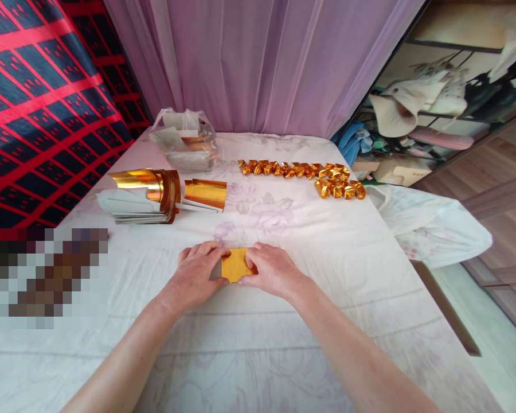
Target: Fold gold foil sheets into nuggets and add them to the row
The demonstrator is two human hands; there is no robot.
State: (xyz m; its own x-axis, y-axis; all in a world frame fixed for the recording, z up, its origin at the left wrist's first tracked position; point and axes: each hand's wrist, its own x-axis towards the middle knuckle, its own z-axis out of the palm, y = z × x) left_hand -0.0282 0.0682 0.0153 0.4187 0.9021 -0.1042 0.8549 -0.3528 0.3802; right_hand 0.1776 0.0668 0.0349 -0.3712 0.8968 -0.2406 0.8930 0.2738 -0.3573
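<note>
A small sheet of gold foil paper (235, 265) lies on the white cloth between my hands, with a greyish part at its left end. My left hand (200, 268) grips the left end, thumb at the near edge and fingers at the far edge. On the right end, my right hand (273, 269) has its fingers curled over the paper and its thumb at the near edge. Both hands cover the ends of the paper, so its full outline is hidden.
Folded gold paper pieces (294, 169) stand in rows at the back right. A stack of foil sheets (144, 198) and a loose gold sheet (206, 194) lie at left. Behind them sits a clear plastic bag (187, 143) of paper. Shelves (447, 109) hold hats beyond the right edge.
</note>
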